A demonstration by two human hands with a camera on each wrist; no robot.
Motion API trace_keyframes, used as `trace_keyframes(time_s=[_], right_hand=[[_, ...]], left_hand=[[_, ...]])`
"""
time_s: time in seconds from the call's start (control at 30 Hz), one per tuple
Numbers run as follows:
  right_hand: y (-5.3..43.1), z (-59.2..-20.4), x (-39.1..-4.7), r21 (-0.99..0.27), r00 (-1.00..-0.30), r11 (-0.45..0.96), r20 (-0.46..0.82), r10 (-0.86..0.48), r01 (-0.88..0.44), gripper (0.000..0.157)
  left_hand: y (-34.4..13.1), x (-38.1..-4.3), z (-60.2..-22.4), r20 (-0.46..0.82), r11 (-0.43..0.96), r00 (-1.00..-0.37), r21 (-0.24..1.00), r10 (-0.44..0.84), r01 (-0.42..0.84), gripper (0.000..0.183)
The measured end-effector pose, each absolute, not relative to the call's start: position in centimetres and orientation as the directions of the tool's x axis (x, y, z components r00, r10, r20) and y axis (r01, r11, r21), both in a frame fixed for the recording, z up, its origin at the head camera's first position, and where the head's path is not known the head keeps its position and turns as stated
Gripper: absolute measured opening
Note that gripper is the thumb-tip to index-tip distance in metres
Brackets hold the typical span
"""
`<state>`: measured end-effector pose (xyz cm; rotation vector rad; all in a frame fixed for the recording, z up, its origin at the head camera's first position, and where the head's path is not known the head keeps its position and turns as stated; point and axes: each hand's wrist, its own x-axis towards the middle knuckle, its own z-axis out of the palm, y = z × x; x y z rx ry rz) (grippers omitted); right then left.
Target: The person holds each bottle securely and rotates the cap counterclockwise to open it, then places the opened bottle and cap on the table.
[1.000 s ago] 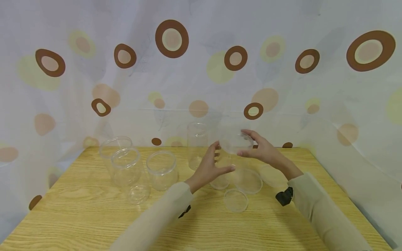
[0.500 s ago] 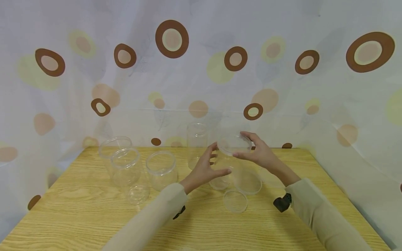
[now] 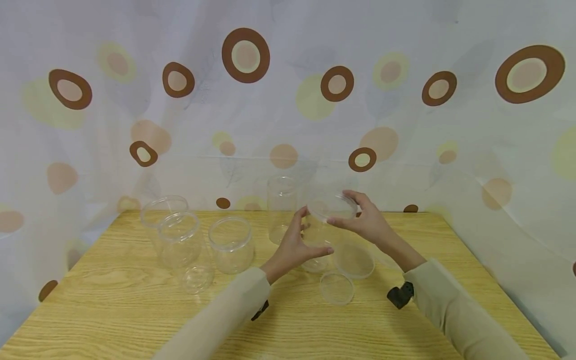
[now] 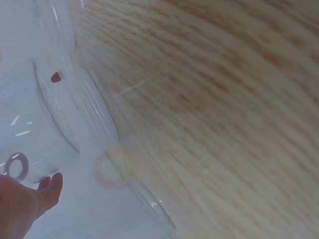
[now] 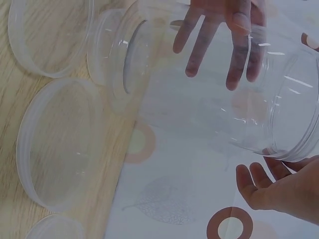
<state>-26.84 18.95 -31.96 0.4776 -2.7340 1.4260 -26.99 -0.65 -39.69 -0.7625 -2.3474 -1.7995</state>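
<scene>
A clear jar [image 3: 317,232] stands between my hands, right of the table's middle. My left hand [image 3: 294,245] holds it from the left, thumb in front and fingers behind; in the right wrist view those left fingers [image 5: 199,50] show through its wall. My right hand [image 3: 369,222] grips a clear round lid [image 3: 333,206] by its right edge, thumb in front and fingers at the back. The lid lies at the jar's mouth; the right wrist view shows right fingertips [image 5: 244,174] close by the rim. Parts of the jar's outline blur into the background.
Clear jars, including a wide one [image 3: 231,245] and another [image 3: 180,240], stand on the left. A tall jar [image 3: 282,210] is behind my left hand. Loose lids, one large [image 3: 355,260] and one smaller [image 3: 337,288], lie on the wooden table [image 3: 288,325]. Patterned cloth [image 3: 288,100] hangs behind.
My right hand has moved slightly left and down, bringing the lid closer over the jar. My left hand has shifted only slightly left around the jar.
</scene>
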Motion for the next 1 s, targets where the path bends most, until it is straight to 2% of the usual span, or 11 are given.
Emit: trace_keyframes(time_s=[0.23,0.5,1.0], right_hand=[[19.0,-31.9,-26.6,-0.781,-0.944,0.545,0.175,-0.280,-0.306,0.086],[19.2,-32.2,-26.5,-0.795,-0.938,0.516,0.188,-0.290,-0.319,0.081],[19.3,-33.0,-27.1,-0.824,-0.905,0.403,0.281,-0.320,-0.398,0.071]], left_hand=[[-0.8,-26.8,-39.7,0.372,0.187,-0.874,0.878,0.312,0.441,0.094],[-1.0,-26.6,-39.6,0.332,0.215,-0.891,0.889,0.308,0.405,0.098],[-1.4,-26.9,-39.5,0.407,0.169,-0.851,0.862,0.332,0.478,0.096]])
